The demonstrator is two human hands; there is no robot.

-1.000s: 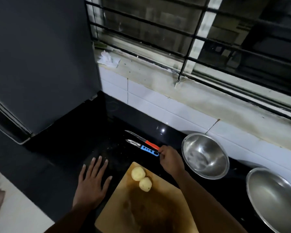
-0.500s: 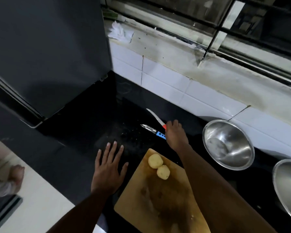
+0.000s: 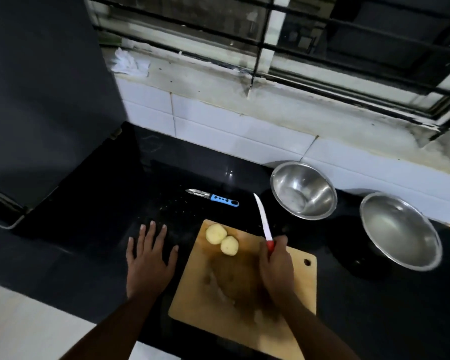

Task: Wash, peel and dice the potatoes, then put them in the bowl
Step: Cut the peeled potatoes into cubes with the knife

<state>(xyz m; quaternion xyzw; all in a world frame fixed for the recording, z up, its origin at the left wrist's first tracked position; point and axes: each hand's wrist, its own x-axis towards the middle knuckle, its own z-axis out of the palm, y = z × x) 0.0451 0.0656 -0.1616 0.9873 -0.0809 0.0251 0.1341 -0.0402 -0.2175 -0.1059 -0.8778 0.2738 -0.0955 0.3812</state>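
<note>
Right hand (image 3: 276,261), fingers clamped on the knife (image 3: 263,222), poised to dice peeled potatoes (image 3: 222,239); left hand (image 3: 150,258) splayed, steadying, on the bench (image 3: 89,229).

Pale yellow potatoes (image 3: 222,239); red-handled knife (image 3: 264,224); blue-handled peeler (image 3: 213,198); black counter (image 3: 102,203).

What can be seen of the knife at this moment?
The knife has a slim, pale, pointed blade and a red handle, most of it hidden in the right hand, which grips it. It is held over the right part of the wooden cutting board, the blade slanting away from the person towards the wall, tip up and left. The blade touches nothing; the two peeled potatoes lie to its left.
</note>
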